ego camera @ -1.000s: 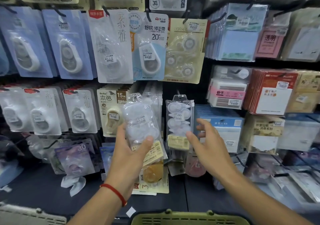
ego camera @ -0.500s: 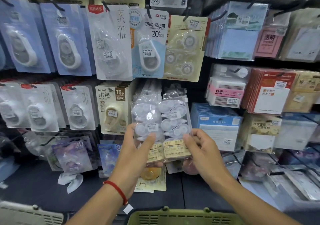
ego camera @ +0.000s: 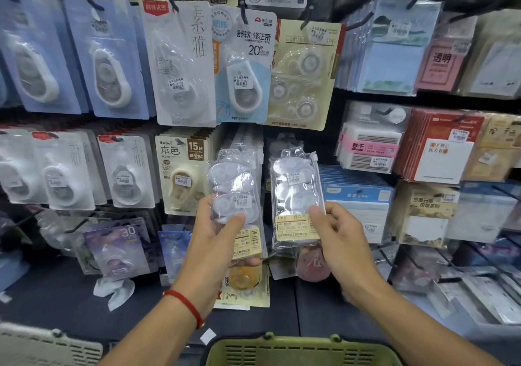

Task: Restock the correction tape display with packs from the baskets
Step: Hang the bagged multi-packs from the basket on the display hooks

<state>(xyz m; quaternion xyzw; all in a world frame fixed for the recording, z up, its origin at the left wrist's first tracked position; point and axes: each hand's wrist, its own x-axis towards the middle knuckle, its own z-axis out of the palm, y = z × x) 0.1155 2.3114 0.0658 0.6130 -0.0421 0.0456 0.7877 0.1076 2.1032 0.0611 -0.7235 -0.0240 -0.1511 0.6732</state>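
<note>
Change: half a second ago the two clear packs overlapped in front of the display; now they are drawn apart, with a gap between them, each in its own hand.
Left hand (ego camera: 218,241): grips the left pack (ego camera: 235,196) from below, thumb across its front, fingers curled behind; a red cord (ego camera: 184,303) circles the wrist.
Right hand (ego camera: 342,241): pinches the right pack (ego camera: 296,196) at its lower edge, thumb on the beige label, pack held upright.
Packs: transparent bags of white correction tapes, each with a price sticker; both are held up before the middle row of the display, just right of the beige 15M card (ego camera: 183,174).
Display: blue carded tapes (ego camera: 107,64) hang in the top row, white ones at middle left.
Baskets: green basket rim (ego camera: 298,348) at the bottom edge, a pale basket (ego camera: 42,343) at lower left.
Right shelves: sticky-note pads (ego camera: 392,47).
</note>
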